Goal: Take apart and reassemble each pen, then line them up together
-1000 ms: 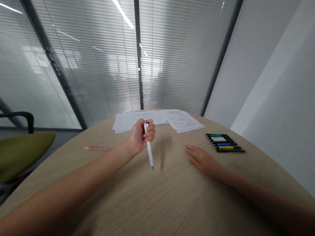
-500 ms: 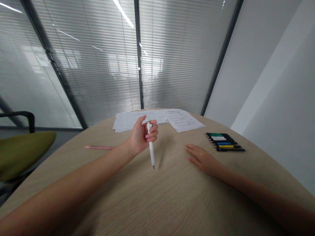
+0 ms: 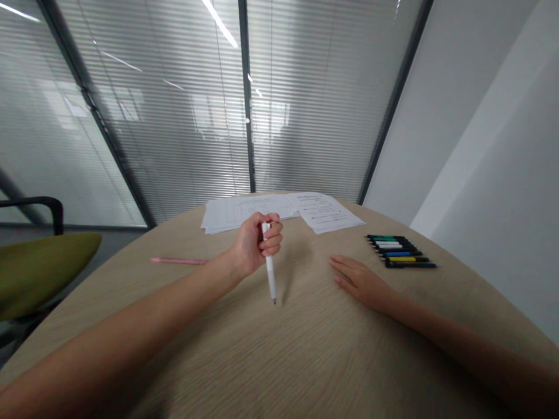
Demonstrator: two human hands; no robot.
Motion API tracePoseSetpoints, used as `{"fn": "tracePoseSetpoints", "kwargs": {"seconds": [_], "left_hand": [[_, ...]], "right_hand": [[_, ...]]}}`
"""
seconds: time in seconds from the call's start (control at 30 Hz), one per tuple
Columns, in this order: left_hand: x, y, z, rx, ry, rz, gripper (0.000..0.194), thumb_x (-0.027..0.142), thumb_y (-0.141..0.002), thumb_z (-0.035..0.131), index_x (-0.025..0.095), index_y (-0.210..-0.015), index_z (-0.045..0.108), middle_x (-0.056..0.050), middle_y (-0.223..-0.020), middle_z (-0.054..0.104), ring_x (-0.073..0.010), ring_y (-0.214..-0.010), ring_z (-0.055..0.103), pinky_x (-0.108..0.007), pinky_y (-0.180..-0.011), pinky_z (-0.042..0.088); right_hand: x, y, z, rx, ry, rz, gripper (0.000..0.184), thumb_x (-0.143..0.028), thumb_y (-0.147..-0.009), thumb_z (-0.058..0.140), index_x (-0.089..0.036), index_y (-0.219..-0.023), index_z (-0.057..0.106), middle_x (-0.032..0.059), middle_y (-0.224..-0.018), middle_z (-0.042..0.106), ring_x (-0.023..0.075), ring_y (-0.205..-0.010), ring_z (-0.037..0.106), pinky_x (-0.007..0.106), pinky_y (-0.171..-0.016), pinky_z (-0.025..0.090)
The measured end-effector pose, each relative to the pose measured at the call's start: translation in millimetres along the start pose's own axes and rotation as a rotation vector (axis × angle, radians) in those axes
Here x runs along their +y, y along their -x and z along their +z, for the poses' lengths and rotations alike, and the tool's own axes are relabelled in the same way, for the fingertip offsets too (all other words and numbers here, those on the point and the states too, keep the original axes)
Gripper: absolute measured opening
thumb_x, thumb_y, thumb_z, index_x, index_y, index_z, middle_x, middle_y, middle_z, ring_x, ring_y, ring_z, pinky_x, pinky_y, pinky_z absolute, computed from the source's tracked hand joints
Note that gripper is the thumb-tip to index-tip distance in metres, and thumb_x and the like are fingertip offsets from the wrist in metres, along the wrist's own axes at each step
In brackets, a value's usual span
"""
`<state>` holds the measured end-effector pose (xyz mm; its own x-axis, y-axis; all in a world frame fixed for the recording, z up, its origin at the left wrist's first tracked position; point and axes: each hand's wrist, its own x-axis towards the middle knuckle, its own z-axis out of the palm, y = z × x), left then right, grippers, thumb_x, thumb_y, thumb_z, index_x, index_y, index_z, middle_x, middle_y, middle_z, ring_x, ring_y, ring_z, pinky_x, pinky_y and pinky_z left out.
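Observation:
My left hand (image 3: 255, 241) is wrapped around the top of a white pen (image 3: 270, 273). The pen stands nearly upright with its tip pointing down, at or just above the wooden table (image 3: 305, 349). My thumb rests on the pen's top end. To the right, my right hand (image 3: 360, 282) lies flat on the table with its fingers stretched out and holds nothing. A row of several pens (image 3: 399, 251) with coloured bands lies beyond my right hand.
A spread of printed paper sheets (image 3: 279, 210) lies at the table's far edge. A pink pen (image 3: 179, 261) lies alone on the left. A green chair (image 3: 39, 267) stands left of the table. Glass walls with blinds stand behind.
My left hand has shifted slightly right with the white pen; the thumb lifted off the pen's top half a second ago and is back on it now. My right hand has stayed still.

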<state>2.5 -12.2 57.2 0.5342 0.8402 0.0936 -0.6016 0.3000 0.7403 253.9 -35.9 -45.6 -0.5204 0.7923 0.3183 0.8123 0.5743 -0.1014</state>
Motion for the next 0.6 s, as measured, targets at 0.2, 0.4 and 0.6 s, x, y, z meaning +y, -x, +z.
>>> {"fn": "tracePoseSetpoints", "kwargs": {"seconds": [0.2, 0.4, 0.6], "left_hand": [[4.1, 1.5, 1.5, -0.084, 0.028, -0.059, 0.054, 0.054, -0.081, 0.019, 0.015, -0.049, 0.040, 0.005, -0.040, 0.027, -0.0048, -0.027, 0.023, -0.015, -0.026, 0.021], [6.9, 2.6, 3.8, -0.068, 0.048, -0.056, 0.057, 0.054, -0.082, 0.013, 0.015, -0.049, 0.039, 0.005, -0.040, 0.027, -0.0050, -0.027, 0.024, -0.015, -0.026, 0.021], [6.2, 0.6, 1.0, -0.057, 0.062, -0.041, 0.052, 0.047, -0.082, 0.015, 0.015, -0.049, 0.039, 0.005, -0.040, 0.027, -0.0052, -0.027, 0.023, -0.015, -0.026, 0.020]], "right_hand": [[-0.5, -0.1, -0.6, -0.001, 0.003, 0.002, 0.041, -0.028, -0.082, 0.036, -0.009, -0.117, 0.048, 0.0138, -0.123, 0.046, 0.0215, -0.114, 0.041, 0.040, -0.096, 0.033], [0.1, 0.3, 0.2, -0.005, -0.001, 0.005, 0.043, -0.029, -0.082, 0.036, -0.007, -0.118, 0.047, 0.0148, -0.124, 0.045, 0.0217, -0.114, 0.041, 0.039, -0.097, 0.032], [0.1, 0.5, -0.2, 0.000, 0.003, -0.002, 0.042, -0.028, -0.082, 0.035, -0.007, -0.117, 0.048, 0.0151, -0.123, 0.046, 0.0223, -0.114, 0.041, 0.040, -0.096, 0.033]]}}
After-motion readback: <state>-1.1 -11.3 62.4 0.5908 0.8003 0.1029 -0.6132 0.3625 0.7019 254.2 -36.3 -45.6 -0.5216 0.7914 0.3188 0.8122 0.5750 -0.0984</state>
